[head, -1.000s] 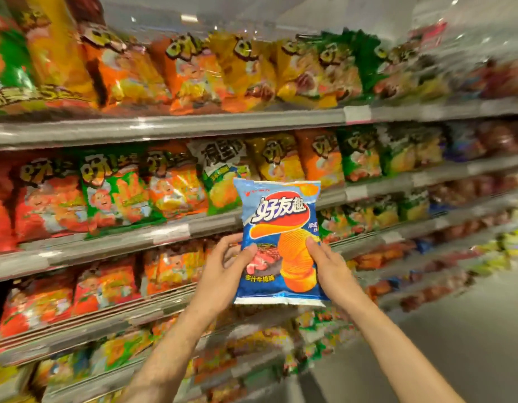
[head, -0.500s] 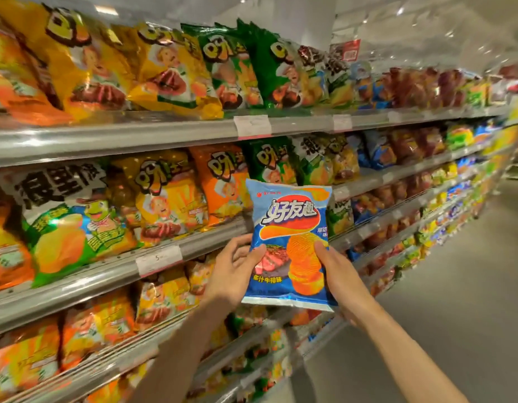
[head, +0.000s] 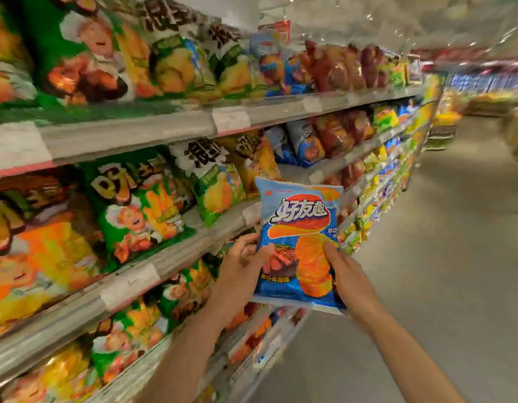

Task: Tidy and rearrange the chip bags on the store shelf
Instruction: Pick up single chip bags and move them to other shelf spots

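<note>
Blue chip bag (head: 298, 242) held upright in both hands, in front of the shelf (head: 176, 254), not on it. Left hand (head: 240, 274) pinches bag's left edge, thumb on front, fingers (head: 246, 239) behind. Right hand (head: 346, 279) clamps right edge, thumb on front. Shelf rows packed with green and orange chip bags (head: 141, 216). View blurry.

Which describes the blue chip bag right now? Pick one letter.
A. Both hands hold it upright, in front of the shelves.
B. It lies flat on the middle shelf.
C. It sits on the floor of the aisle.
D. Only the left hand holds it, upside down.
A: the left hand and right hand grip the sides of the blue chip bag, which is upright and off the shelf.
</note>
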{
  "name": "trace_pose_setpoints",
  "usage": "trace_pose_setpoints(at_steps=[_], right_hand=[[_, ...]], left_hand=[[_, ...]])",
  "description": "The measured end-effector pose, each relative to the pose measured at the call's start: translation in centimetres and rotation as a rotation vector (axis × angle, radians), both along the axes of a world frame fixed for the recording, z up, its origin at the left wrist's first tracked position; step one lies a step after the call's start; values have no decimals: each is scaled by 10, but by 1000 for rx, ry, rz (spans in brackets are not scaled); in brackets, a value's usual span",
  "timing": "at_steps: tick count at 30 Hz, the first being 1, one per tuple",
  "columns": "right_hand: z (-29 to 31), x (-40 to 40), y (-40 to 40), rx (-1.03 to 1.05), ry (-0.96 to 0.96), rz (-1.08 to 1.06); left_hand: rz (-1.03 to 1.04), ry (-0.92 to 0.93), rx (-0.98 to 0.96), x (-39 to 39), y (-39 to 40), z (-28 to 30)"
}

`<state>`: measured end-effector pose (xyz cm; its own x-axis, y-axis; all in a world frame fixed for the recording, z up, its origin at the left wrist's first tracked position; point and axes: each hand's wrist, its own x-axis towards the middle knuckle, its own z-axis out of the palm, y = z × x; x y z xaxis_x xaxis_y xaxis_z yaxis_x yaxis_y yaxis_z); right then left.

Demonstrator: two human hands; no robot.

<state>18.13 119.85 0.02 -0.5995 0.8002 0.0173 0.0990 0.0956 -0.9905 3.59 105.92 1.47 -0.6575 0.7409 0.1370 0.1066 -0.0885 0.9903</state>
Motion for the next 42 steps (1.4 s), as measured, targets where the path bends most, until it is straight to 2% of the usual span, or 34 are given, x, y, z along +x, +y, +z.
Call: trace_pose_setpoints(at_steps=[7,12,16,23,35,42], right_hand=[[-27,19,162,-42,-46,-29],[-3,18,270,-43,-43,39],[9,-5,332,-17,-71,124],[41,-75,386,43,-133,289],[57,-207,425,82,-12,579],[88,-251,436,177,56,632]], left_hand=[[46,42,-40,19,155,-18],[99,109,-81,27,251,0],[172,93,-40,17,301,9],[281,117,-2,-29,345,20],[626,145,112,-98,358,30],[709,266,-72,-115,385,45]])
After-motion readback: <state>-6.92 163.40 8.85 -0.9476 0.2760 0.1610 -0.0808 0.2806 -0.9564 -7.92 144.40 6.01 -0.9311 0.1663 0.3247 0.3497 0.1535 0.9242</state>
